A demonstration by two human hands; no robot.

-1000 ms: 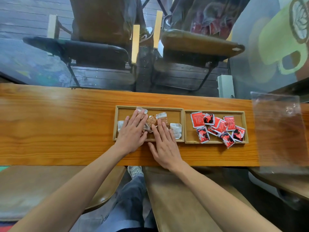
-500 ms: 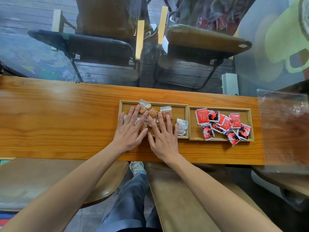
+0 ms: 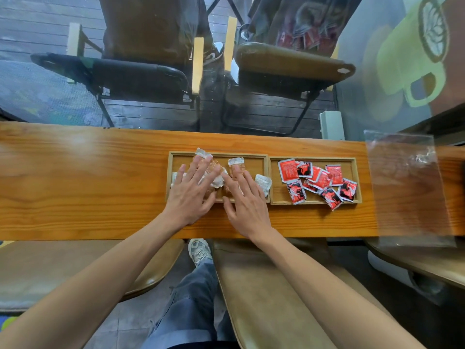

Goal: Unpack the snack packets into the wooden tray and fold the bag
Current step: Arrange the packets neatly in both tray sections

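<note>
Two wooden trays sit side by side on the wooden counter. The left tray (image 3: 254, 162) holds several clear packets of brown snacks (image 3: 236, 162); one clear packet (image 3: 263, 182) rests on its right rim. My left hand (image 3: 191, 195) and my right hand (image 3: 245, 200) lie flat, fingers spread, pressing on these packets and hiding most of them. The right tray (image 3: 352, 163) holds several red snack packets (image 3: 317, 181). A clear plastic bag (image 3: 407, 187) lies flat on the counter at the far right, apart from both hands.
The wooden counter (image 3: 83, 182) runs across the view, against a glass pane. Behind the glass stand two chairs (image 3: 141, 71). Brown stools (image 3: 264, 298) sit below the counter's near edge, with my leg between them.
Both hands slid a little forward over the clear packets and stay flat on them. The view shifted slightly; trays and bag have not moved.
</note>
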